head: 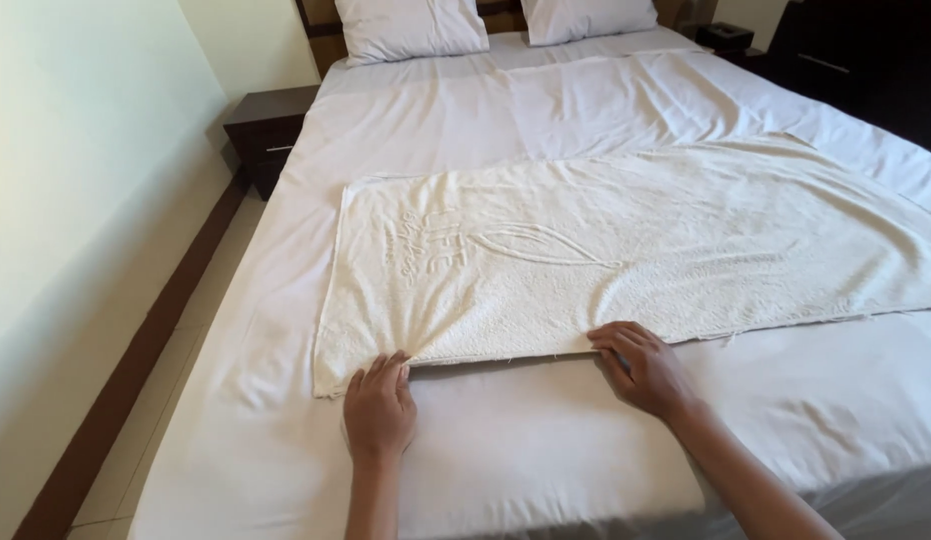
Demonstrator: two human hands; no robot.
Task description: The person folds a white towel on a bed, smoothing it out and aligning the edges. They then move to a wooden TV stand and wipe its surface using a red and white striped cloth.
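Observation:
A cream terry towel (pixel 626 250) with an embossed pattern lies spread flat across a bed with a white sheet (pixel 506 450). My left hand (pixel 379 405) pinches the towel's near edge close to its left corner. My right hand (pixel 641 365) grips the same near edge further right, fingers curled over the hem. The towel's right end runs out of view.
Two white pillows (pixel 411 25) lean against the headboard. A dark nightstand (pixel 269 130) stands left of the bed, and a dark cabinet (pixel 866 60) at the far right. A pale wall (pixel 76 200) and tiled floor strip (pixel 176 380) run along the left side.

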